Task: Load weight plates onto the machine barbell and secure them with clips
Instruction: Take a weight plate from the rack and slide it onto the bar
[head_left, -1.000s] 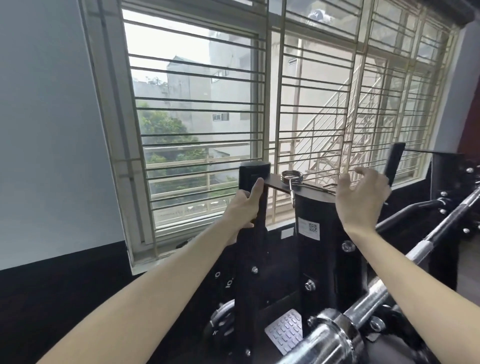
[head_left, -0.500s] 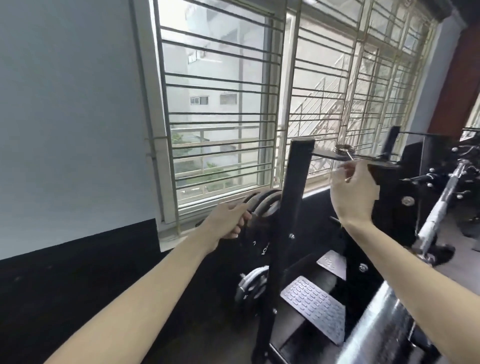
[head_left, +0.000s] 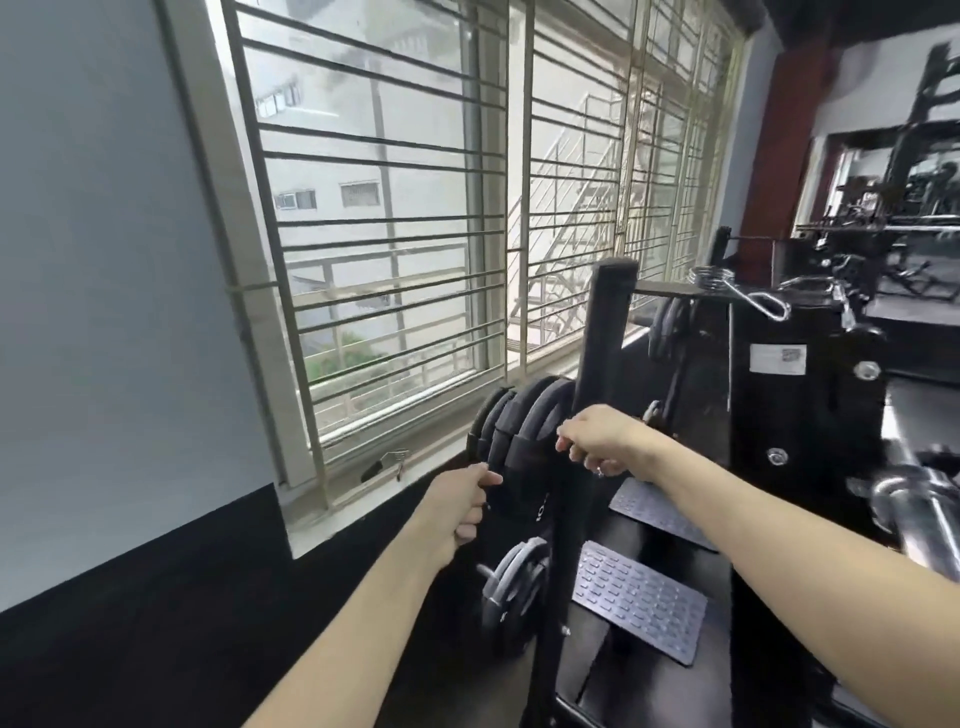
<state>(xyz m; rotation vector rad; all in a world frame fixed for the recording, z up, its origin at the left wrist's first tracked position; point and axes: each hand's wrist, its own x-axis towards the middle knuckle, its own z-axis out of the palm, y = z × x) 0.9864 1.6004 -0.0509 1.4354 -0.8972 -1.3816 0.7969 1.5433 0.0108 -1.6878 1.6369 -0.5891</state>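
Several large black weight plates (head_left: 524, 421) stand side by side on a storage peg of the black machine frame (head_left: 602, 332). My left hand (head_left: 460, 501) grips the near rim of the outermost plate. My right hand (head_left: 602, 441) curls its fingers over the plates' right side beside the upright post. A smaller grey plate (head_left: 511, 577) hangs on a lower peg. A steel spring clip (head_left: 712, 276) sits on top of the frame, another clip (head_left: 769, 306) just right of it. The chrome barbell sleeve (head_left: 914, 493) shows at the right edge.
A barred window (head_left: 395, 218) and its sill run along the left, with a grey and black wall (head_left: 104, 312) beside it. Two ribbed foot plates (head_left: 639, 597) lie below my right arm. Other gym racks stand in the far right background.
My right hand has dropped from the clip on top of the frame down to the plates. My left hand stays on the plate rim. The view has tilted lower and turned left.
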